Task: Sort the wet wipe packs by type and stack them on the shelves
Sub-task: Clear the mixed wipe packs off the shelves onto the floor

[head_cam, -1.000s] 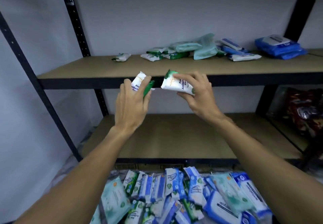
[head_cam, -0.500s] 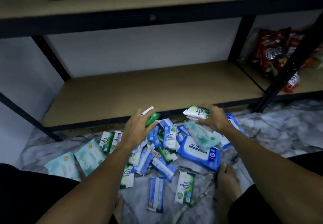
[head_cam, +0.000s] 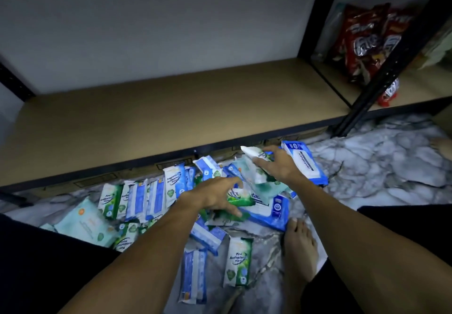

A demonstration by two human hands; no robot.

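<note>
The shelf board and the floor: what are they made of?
The shelf board looks like matt tan fibreboard or chipboard: flat, grainless, unshiny. The floor looks like polished marble or marble-look tile: white with grey veins, faint sheen.

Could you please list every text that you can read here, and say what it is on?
"Pine Antibacterial Wipes": nearest green pack.
"Fragrance ... Antibacterial Wipes", partly legible: blue pack.
"antabax", upside down: large blue pack.
Too blurred to read: red snack bags, other packs.
</note>
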